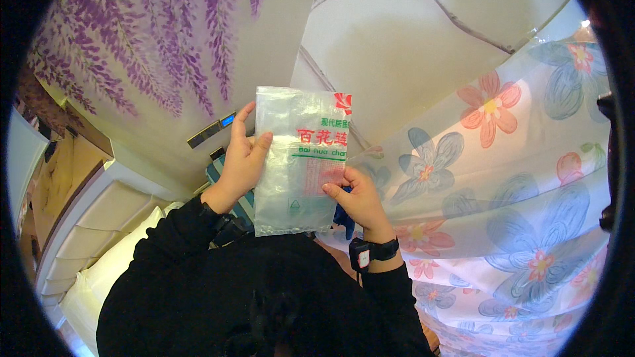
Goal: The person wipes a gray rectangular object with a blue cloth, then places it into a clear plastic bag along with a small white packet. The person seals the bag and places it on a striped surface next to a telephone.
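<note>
A flat, translucent plastic bag (281,178) with red and green print hangs upright in front of me, folded into a tall rectangle. My left hand (243,155) pinches its left edge between thumb and fingers, a little above mid-height. Lower down on the opposite edge, my right hand (357,197) grips the bag with the thumb on the near face and the fingers behind. Some of the fingers of both hands are hidden by the plastic. A black band with a small square device (364,256) sits on my right wrist.
To the right hangs a white curtain (456,158) with blue and pink flowers. At the left stands a bed with a padded headboard (99,225) and a pale pillow (109,264). A wall panel with a blue display (227,120) is beyond my left hand.
</note>
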Tool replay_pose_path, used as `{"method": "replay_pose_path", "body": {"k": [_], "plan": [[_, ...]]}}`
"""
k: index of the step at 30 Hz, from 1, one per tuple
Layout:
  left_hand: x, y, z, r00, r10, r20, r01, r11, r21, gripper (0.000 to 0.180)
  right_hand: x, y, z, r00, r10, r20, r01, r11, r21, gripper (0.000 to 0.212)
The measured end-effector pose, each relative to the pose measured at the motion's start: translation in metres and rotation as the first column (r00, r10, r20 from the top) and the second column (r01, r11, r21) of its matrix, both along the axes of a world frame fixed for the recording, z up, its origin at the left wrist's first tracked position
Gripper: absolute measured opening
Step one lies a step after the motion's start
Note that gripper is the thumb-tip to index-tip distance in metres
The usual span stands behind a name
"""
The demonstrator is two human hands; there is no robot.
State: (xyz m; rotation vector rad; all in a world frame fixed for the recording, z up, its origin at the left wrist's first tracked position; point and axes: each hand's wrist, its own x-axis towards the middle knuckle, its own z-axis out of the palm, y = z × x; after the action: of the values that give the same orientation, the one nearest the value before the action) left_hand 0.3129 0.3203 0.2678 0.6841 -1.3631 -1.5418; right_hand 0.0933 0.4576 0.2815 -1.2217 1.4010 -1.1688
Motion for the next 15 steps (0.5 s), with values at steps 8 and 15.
{"method": "replay_pose_path", "body": {"k": [8,15], "plan": [[0.007,0.0,-0.001,0.981,0.053,0.184,0.002,0.958,-0.287,0.07,0.004,-0.006,0.014,0.929,-0.152,0.336,0.212,0.966,-0.149,0.05],[0.012,-0.016,0.013,0.895,0.2,0.399,0.274,0.46,-0.844,0.04,-0.026,-0.009,0.005,0.949,-0.31,0.056,0.313,0.948,-0.06,0.035]]}}
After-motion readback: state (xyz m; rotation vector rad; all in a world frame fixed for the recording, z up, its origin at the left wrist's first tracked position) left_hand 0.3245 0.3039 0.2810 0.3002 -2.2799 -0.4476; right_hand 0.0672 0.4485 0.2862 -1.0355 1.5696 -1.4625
